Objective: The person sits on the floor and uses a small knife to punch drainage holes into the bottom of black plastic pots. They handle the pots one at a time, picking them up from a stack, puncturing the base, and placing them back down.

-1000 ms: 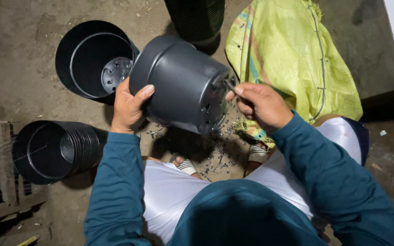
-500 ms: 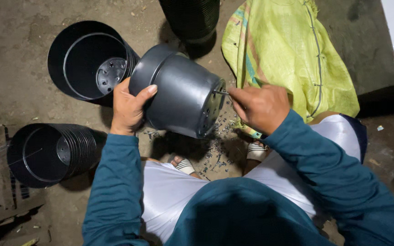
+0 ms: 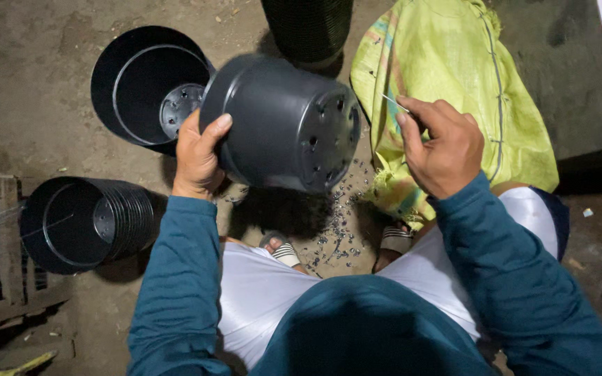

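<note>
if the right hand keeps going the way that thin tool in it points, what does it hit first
Most likely the yellow-green sack. The right hand holds a thin metal tool whose tip points up and left over the sack, just right of the black pot. Depth is unclear.

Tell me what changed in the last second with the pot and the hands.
The right hand pulled away from the pot's base, rightward, keeping its thin tool. The left hand still grips the black pot, base now facing the camera more. The stacked pots and yellow sack lie unchanged.
</note>
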